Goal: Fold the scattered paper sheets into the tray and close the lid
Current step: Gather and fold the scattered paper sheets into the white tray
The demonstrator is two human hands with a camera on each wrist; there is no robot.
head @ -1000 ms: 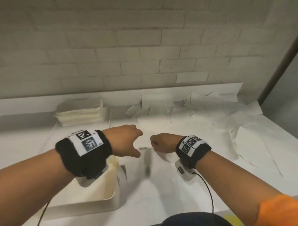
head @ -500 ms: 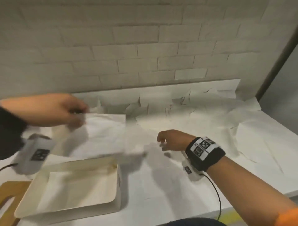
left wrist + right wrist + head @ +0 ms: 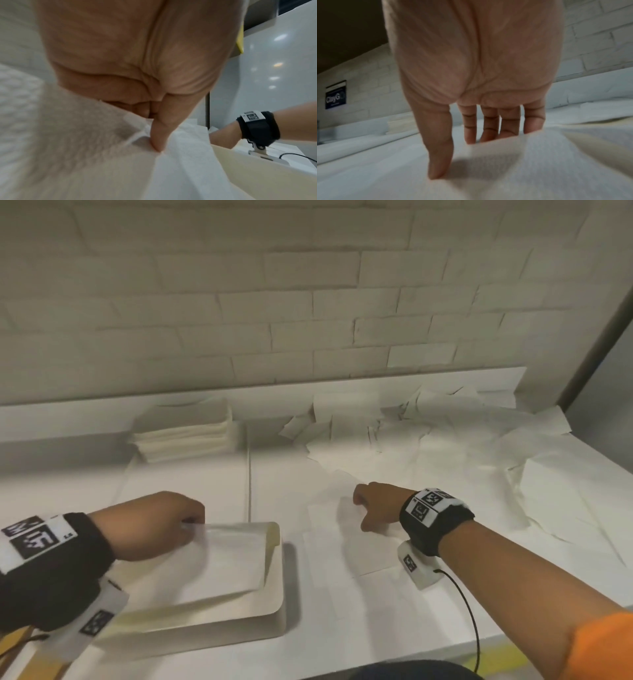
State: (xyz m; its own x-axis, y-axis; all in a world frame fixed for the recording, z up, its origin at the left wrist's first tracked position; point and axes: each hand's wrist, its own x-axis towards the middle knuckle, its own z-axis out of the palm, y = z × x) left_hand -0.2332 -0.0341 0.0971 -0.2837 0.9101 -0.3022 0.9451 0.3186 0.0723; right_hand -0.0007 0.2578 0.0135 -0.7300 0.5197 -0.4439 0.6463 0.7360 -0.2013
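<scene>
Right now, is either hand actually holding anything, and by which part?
The left hand pinches a folded paper sheet by its far left edge over the tray. The right hand holds nothing.

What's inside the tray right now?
A folded sheet lies in the tray, with the left hand pinching its far corner. Cream floor shows along the near edge. Whatever lies under the sheet is hidden, as is the tray's left end behind the wrist.

We see bare table between tray and folded stack | loose sheets cover the right side | wall blocks behind.
</scene>
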